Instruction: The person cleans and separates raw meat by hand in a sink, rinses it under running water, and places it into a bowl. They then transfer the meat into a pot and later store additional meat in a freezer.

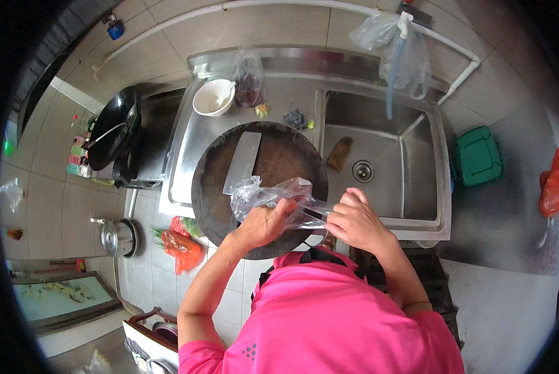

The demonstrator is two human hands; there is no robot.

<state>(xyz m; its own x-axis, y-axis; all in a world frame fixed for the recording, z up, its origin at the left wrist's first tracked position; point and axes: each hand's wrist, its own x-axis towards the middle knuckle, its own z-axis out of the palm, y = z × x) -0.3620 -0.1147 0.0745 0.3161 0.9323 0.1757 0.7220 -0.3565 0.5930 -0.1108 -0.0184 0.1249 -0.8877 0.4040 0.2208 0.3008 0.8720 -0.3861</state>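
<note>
A clear plastic bag (298,189) is stretched between my two hands above a round, dark wooden chopping board (284,152). My left hand (266,223) grips its crumpled body, thumb on top. With curled fingers, my right hand (356,217) pulls a thin stretch of the film to the right, over the sink's front edge. What the bag holds, if anything, cannot be made out. A cleaver (245,159) lies flat on the left half of the board, its lower end partly covered by the plastic.
Behind the board stand a white bowl (209,99) with a spoon, a bagged dark item (250,89) and a scouring pad (295,119). A brown brush-like piece (341,154) lies in the steel sink (382,187). At left is a black wok (113,131); an orange bag (181,250) sits lower down.
</note>
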